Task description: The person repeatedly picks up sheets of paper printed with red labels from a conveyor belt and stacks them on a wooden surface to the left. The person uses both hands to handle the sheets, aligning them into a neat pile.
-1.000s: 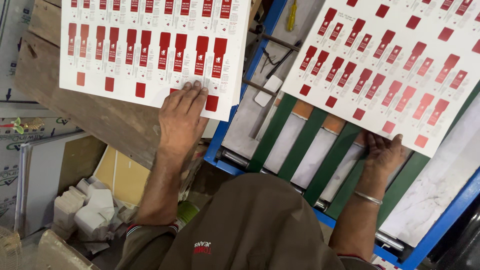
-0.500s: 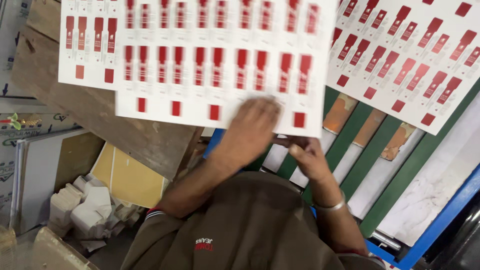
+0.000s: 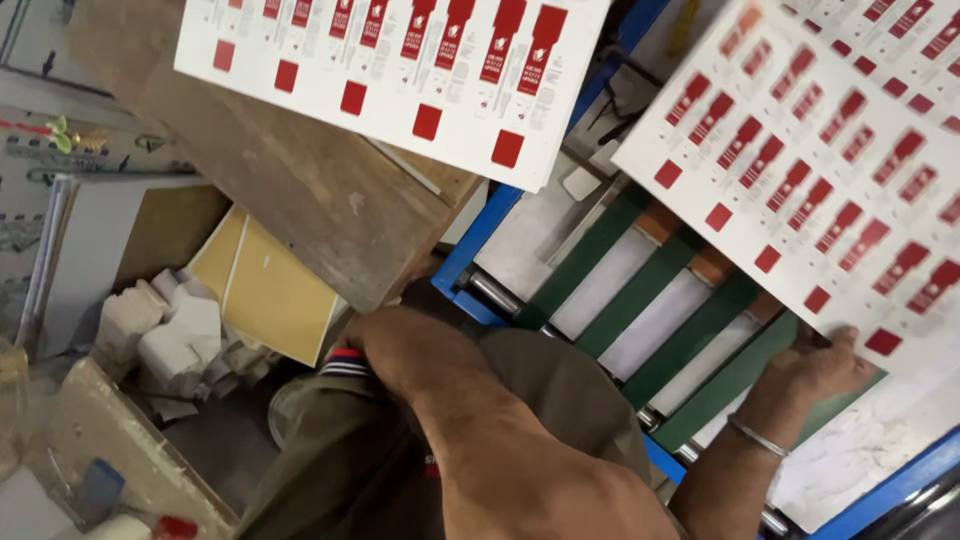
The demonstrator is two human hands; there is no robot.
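The right hand (image 3: 825, 365) is gripping the lower edge of a white sheet (image 3: 810, 150) printed with red labels, fingers curled under it, holding it above the green belts (image 3: 690, 330) of the blue-framed machine (image 3: 475, 250). Left of the belts, a second printed sheet (image 3: 400, 60) is lying on the wooden desk (image 3: 290, 190). The left hand is hidden; I cannot tell its state.

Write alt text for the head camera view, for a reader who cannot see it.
The person's right hand grips the lower edge of a white printed sheet with red shapes above green conveyor belts in a blue machine frame. A second printed sheet lies on a wooden board to the left; the left hand is out of sight.
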